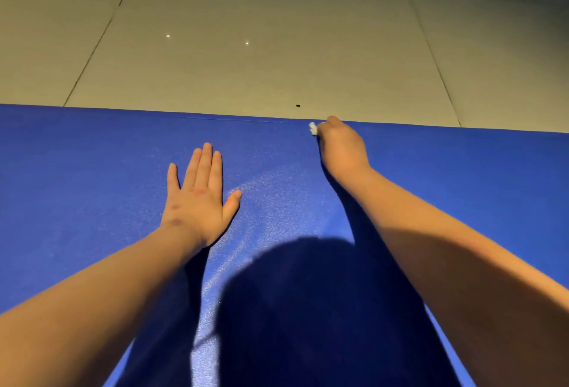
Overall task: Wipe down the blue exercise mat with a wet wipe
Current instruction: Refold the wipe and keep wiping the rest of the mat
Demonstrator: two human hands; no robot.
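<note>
From the head-worn camera, a person leans over a wide blue textured foam exercise mat (pixel 92 177) spread on a floor of large pale grey tiles (pixel 246 63), wiping its far edge. The right hand (pixel 340 146) reaches to that far edge, its fingers curled around a small bunched white wet wipe (pixel 313 128), of which only a corner shows beside the knuckles, down at the mat surface. The left hand (pixel 198 194) lies flat near the middle of the mat, palm down with fingers straight and thumb spread, bracing it; the two hands sit well apart. A faint sheen runs down the mat between the forearms, probably moisture from wiping, though that is a judgement. The person's shadow darkens the near part of the mat. A small dark speck (pixel 297 106) rests on the tiles just beyond the far edge of the mat. The risks from here: the tightly wadded wipe covers little surface and could leave unwiped strips, a stroke overrunning the far edge could pick up floor grit, and the light mat could creep if the bracing palm lifts.
</note>
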